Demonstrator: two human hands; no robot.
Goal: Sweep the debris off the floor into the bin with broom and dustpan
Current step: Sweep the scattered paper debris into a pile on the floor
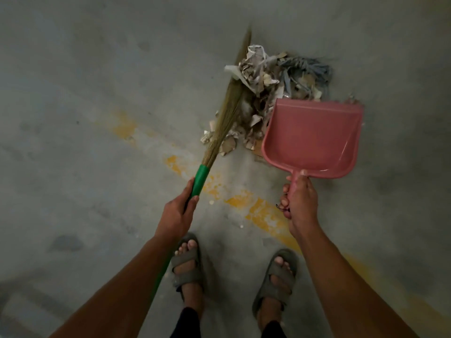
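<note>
The left grip is curled tight round the broom at its green handle, just below the point where the straw bristles begin; the bristles run up and away from the hand, lying along the left edge of the debris. The right grip is wrapped round the short handle of the pink dustpan, thumb on top near the pan's neck; the pan sits ahead of that hand with its open lip pointing away, touching the near right side of the pile. The debris, crumpled paper, card scraps and a grey stringy bundle, lies heaped on the concrete floor between broom and pan, ahead of both hands; the pan's inside looks bare. Worn yellow paint crosses the floor under the hands; two sandalled feet stand below.
</note>
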